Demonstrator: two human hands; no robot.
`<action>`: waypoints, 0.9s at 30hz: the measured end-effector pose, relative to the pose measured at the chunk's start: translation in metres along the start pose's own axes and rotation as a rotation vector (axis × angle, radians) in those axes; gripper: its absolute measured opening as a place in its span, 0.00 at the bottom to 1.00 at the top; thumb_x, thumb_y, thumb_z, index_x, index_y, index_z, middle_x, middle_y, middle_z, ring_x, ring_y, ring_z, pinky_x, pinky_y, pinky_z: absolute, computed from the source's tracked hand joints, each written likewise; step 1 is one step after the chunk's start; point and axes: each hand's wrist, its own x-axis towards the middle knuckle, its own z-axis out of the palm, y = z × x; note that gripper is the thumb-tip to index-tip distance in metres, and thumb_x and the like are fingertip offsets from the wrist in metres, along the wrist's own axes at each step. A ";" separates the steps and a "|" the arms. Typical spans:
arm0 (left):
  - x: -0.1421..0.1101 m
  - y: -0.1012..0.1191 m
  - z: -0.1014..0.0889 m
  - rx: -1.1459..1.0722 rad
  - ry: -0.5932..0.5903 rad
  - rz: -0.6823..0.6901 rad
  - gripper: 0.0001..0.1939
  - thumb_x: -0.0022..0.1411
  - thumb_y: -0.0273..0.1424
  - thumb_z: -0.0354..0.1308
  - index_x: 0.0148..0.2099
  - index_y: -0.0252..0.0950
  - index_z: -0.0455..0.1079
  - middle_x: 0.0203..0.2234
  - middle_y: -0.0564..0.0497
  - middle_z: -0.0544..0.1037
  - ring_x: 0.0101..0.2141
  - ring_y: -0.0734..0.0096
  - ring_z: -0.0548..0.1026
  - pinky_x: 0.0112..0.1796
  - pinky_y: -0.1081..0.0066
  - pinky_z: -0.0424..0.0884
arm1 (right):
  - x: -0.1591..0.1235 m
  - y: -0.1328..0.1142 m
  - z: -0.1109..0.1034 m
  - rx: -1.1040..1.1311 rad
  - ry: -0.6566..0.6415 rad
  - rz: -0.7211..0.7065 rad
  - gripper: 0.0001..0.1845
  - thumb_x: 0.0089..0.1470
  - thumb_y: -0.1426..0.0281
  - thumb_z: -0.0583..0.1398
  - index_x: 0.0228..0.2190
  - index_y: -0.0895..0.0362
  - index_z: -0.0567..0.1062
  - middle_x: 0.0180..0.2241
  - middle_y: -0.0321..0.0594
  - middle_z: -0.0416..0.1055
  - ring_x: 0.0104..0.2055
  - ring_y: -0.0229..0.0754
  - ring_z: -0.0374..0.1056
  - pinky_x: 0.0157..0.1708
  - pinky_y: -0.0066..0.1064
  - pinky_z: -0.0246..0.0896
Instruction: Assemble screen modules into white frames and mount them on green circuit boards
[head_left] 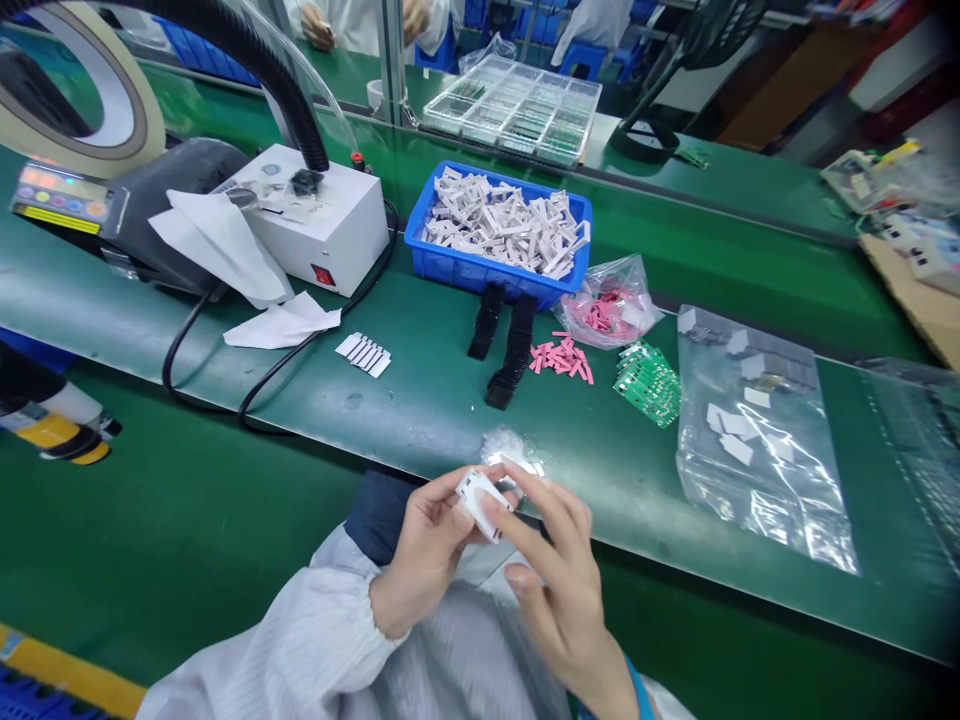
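My left hand and my right hand meet just below the near edge of the green bench. Together they pinch a small white plastic part. The left hand's fingers curl round its left side, and the right hand's fingers press on its right side and top. On the bench just beyond lies a small crumpled clear bag. Further out lie black strips, loose pink pieces, a pile of green circuit boards and a row of white strips.
A blue bin of white parts stands at the back. A white box with a black hose, cables and white cloths is at the left. Clear bags lie at the right. A clear compartment tray and other people's hands are behind.
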 end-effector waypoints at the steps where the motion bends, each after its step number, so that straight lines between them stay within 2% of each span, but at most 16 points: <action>1: 0.001 0.001 -0.001 -0.034 -0.002 -0.007 0.18 0.44 0.41 0.68 0.39 0.41 0.78 0.38 0.48 0.82 0.32 0.69 0.79 0.28 0.78 0.74 | 0.003 0.011 -0.002 0.058 0.009 0.048 0.20 0.62 0.64 0.47 0.52 0.53 0.67 0.54 0.45 0.63 0.54 0.42 0.60 0.49 0.37 0.56; 3: 0.001 0.003 -0.003 -0.079 -0.015 -0.009 0.16 0.46 0.40 0.67 0.39 0.43 0.78 0.39 0.50 0.81 0.34 0.69 0.80 0.25 0.83 0.72 | 0.013 0.043 -0.008 0.056 0.126 0.190 0.18 0.59 0.65 0.53 0.50 0.54 0.68 0.50 0.43 0.67 0.53 0.40 0.63 0.48 0.35 0.59; 5: -0.001 0.006 -0.006 -0.082 -0.013 -0.005 0.15 0.47 0.39 0.67 0.39 0.44 0.77 0.40 0.51 0.81 0.37 0.67 0.80 0.24 0.84 0.73 | 0.027 0.082 -0.013 -0.161 0.246 0.287 0.15 0.56 0.63 0.57 0.43 0.56 0.73 0.46 0.42 0.71 0.49 0.40 0.65 0.46 0.33 0.59; 6: -0.002 0.007 -0.008 -0.077 -0.007 0.000 0.15 0.48 0.39 0.66 0.39 0.43 0.77 0.39 0.51 0.81 0.37 0.67 0.80 0.24 0.84 0.73 | 0.034 0.103 -0.014 -0.297 0.249 0.291 0.16 0.56 0.60 0.57 0.41 0.56 0.75 0.44 0.42 0.72 0.47 0.41 0.66 0.46 0.34 0.58; 8: -0.005 0.010 -0.010 -0.071 0.014 0.008 0.14 0.47 0.38 0.67 0.39 0.42 0.77 0.38 0.51 0.82 0.37 0.67 0.80 0.25 0.84 0.74 | 0.048 0.139 -0.015 -0.371 0.228 0.296 0.18 0.55 0.58 0.56 0.39 0.57 0.77 0.42 0.42 0.73 0.44 0.42 0.66 0.45 0.35 0.57; 11: -0.008 0.012 -0.013 -0.072 0.046 0.011 0.14 0.47 0.38 0.67 0.38 0.41 0.77 0.37 0.52 0.82 0.37 0.66 0.80 0.24 0.84 0.74 | 0.060 0.168 -0.010 -0.431 0.175 0.275 0.17 0.53 0.56 0.58 0.37 0.54 0.79 0.43 0.40 0.73 0.41 0.43 0.63 0.41 0.35 0.54; 18: -0.010 0.012 -0.016 -0.084 0.094 0.002 0.13 0.47 0.38 0.67 0.38 0.42 0.77 0.37 0.53 0.82 0.38 0.67 0.80 0.24 0.83 0.75 | 0.065 0.174 -0.001 -0.545 0.144 0.217 0.12 0.55 0.61 0.58 0.33 0.53 0.79 0.42 0.36 0.74 0.41 0.43 0.60 0.38 0.34 0.47; 22: -0.012 0.012 -0.014 -0.098 0.088 -0.002 0.14 0.48 0.38 0.67 0.38 0.41 0.77 0.36 0.54 0.82 0.37 0.69 0.80 0.25 0.83 0.76 | 0.068 0.173 -0.003 -0.579 0.212 0.201 0.11 0.56 0.64 0.57 0.32 0.54 0.78 0.42 0.36 0.74 0.41 0.43 0.61 0.39 0.34 0.47; 24: -0.013 0.013 -0.011 -0.113 0.077 -0.015 0.13 0.48 0.37 0.66 0.39 0.41 0.77 0.36 0.53 0.82 0.37 0.70 0.80 0.28 0.82 0.76 | 0.068 0.159 -0.008 -0.595 0.291 0.206 0.12 0.57 0.65 0.55 0.32 0.56 0.78 0.43 0.38 0.73 0.43 0.43 0.62 0.41 0.35 0.49; 27: -0.013 0.015 -0.007 -0.134 0.042 -0.046 0.12 0.50 0.36 0.65 0.39 0.39 0.77 0.35 0.52 0.82 0.36 0.71 0.79 0.32 0.80 0.77 | 0.063 0.115 -0.019 -0.453 0.412 0.126 0.10 0.57 0.69 0.55 0.31 0.57 0.76 0.43 0.41 0.72 0.44 0.42 0.64 0.45 0.37 0.54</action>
